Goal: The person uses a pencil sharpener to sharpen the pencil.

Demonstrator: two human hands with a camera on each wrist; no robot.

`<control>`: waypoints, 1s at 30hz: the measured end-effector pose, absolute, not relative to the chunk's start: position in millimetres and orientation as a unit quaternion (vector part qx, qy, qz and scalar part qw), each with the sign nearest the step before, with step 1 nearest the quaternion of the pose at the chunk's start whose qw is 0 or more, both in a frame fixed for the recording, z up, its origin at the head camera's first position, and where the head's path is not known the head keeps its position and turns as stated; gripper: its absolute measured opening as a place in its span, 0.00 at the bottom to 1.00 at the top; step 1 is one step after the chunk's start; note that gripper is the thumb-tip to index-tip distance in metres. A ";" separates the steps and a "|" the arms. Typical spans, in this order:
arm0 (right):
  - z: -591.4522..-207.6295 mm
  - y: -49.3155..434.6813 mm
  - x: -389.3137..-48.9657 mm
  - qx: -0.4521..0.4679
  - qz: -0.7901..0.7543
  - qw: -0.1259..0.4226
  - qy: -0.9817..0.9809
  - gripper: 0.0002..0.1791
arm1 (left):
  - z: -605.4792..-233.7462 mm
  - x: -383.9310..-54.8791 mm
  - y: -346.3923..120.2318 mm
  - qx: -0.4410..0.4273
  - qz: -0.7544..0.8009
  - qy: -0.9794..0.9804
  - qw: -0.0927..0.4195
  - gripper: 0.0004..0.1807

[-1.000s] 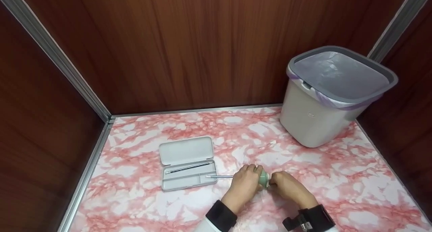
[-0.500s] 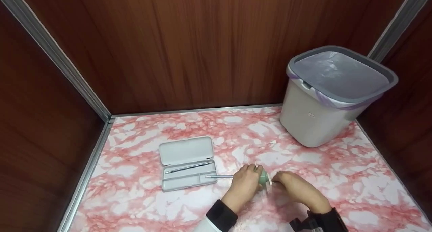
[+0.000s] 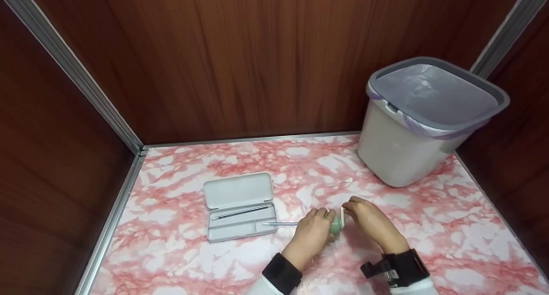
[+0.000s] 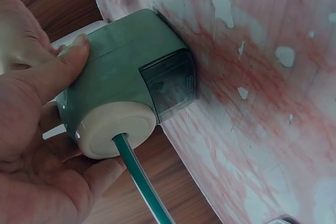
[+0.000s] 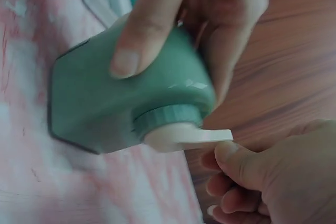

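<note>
A green pencil sharpener (image 4: pixel 118 66) stands on the table, gripped from above by my left hand (image 3: pixel 312 231); that hand hides most of it in the head view. A green-looking pencil (image 4: pixel 140 177) sticks out of the round cream front, its outer end over the pencil case in the head view. On the other side, a cream crank handle (image 5: pixel 197 136) juts from a ribbed green collar. My right hand (image 3: pixel 372 224) pinches the outer end of that crank between thumb and fingers. A dark clear shavings drawer (image 4: pixel 170 85) shows low on the sharpener.
An opened grey pencil case (image 3: pixel 237 192) lies left of the hands, with a dark striped pencil (image 3: pixel 240 212) in its upper compartment. At the back right stands a lined grey bin (image 3: pixel 396 153). Brown wood-look panels (image 3: pixel 240 63) enclose the table.
My right hand has gone round with the crank, first low and toward me, now up and away, so the crank points upward in the head view. The left hand keeps its hold.
</note>
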State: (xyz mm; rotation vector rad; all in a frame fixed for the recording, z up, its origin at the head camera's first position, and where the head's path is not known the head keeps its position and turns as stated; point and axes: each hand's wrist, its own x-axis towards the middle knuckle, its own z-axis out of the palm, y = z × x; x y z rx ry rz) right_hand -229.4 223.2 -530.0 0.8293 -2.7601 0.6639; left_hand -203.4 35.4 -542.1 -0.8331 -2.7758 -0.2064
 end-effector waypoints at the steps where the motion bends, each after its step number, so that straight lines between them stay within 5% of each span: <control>1: -532.3 223.3 -232.3 0.278 0.224 0.092 -0.930 0.04 | -542.1 -203.3 35.5 -0.285 -0.071 -0.949 0.117 0.35; 14: -557.3 222.8 -246.6 0.268 0.228 0.054 -0.935 0.12 | -543.1 -204.1 35.8 -0.278 -0.073 -0.952 0.109 0.37; 30: -560.3 226.1 -215.0 0.334 0.267 0.006 -0.904 0.13 | -544.6 -203.0 36.8 -0.272 -0.069 -0.952 0.123 0.35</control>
